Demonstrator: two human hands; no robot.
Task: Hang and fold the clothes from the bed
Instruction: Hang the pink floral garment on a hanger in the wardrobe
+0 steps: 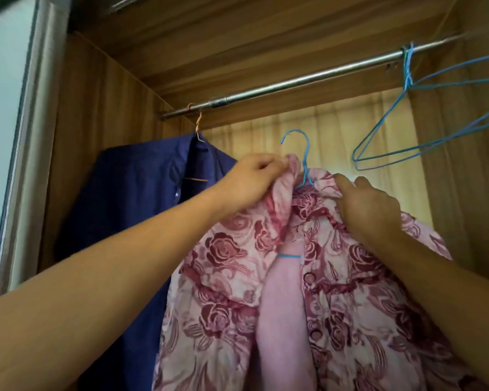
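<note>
A pink shirt with dark red roses is draped over a blue wire hanger, whose hook stands free below the metal closet rod. My left hand pinches the shirt's collar on the left of the hook. My right hand grips the shirt's right shoulder, fingers curled over the fabric. The shirt's front hangs open, showing its pale pink inside and a bit of the hanger's lower bar.
A dark blue shirt hangs at the rod's left end on a tan wire hanger. Empty blue wire hangers hang at the rod's right end. Wooden wardrobe walls close both sides; a pale curtain shows behind.
</note>
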